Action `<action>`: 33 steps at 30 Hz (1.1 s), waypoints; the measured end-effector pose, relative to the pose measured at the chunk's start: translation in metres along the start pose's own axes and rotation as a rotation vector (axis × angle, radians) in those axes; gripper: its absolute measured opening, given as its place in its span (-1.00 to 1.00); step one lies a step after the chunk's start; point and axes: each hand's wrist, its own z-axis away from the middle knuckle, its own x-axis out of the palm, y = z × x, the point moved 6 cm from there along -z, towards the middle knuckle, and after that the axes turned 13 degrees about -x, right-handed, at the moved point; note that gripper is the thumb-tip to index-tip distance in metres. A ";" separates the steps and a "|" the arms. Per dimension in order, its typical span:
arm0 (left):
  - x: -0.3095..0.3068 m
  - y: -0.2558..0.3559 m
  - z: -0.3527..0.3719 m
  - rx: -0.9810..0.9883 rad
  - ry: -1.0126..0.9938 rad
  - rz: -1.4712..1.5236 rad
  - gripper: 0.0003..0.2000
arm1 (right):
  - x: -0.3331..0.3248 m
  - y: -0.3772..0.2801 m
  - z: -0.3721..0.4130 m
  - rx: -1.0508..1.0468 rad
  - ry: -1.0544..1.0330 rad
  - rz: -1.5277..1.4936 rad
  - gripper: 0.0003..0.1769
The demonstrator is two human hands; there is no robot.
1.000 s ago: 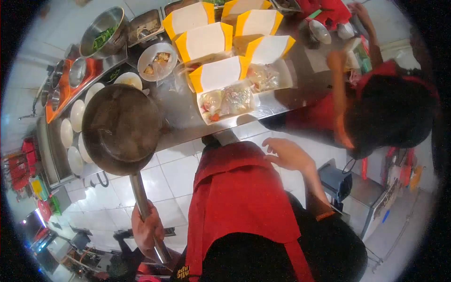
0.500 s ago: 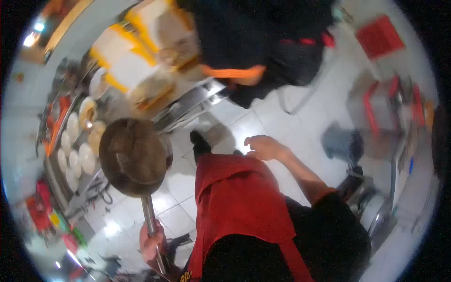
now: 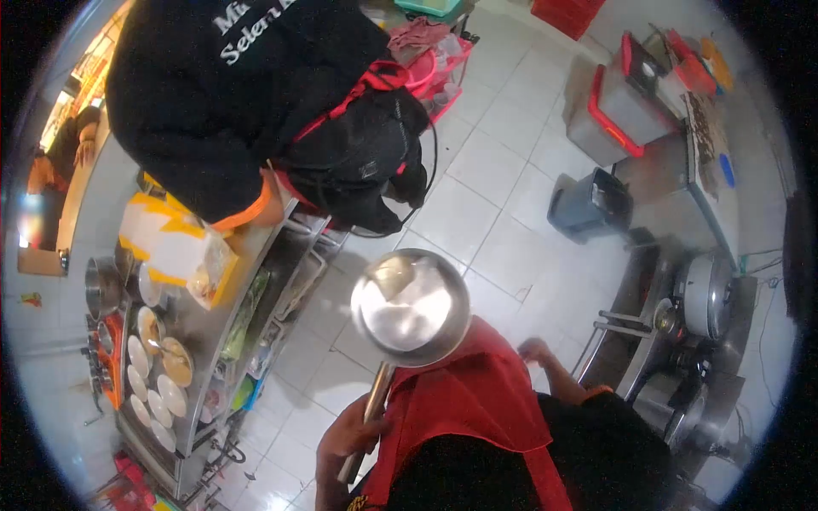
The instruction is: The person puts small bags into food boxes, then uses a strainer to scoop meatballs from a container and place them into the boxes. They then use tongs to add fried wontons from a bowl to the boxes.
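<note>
My left hand (image 3: pixel 352 432) is wrapped round the long metal handle of a frying pan (image 3: pixel 411 305). The pan's round, shiny inside faces up, in front of my red apron (image 3: pixel 477 396). Near the apron's right edge is my right hand (image 3: pixel 535 350), away from the pan. Its fingers are small and partly bent, and nothing can be made out in them.
A co-worker in black (image 3: pixel 247 111) stands at the steel counter (image 3: pixel 230 319) on the left, beside white plates (image 3: pixel 171 395). A grey bin (image 3: pixel 590 204) is on the tiled floor. At the right are a stove and a large pot (image 3: pixel 705 296).
The pan and my left hand have moved right, and the pan now shows its bright inside. My right hand has moved right and down. The co-worker appears farther left in view.
</note>
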 end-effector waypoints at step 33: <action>0.165 0.629 -0.362 0.446 0.245 0.384 -0.90 | -0.542 0.099 0.016 0.322 0.991 -0.922 -0.66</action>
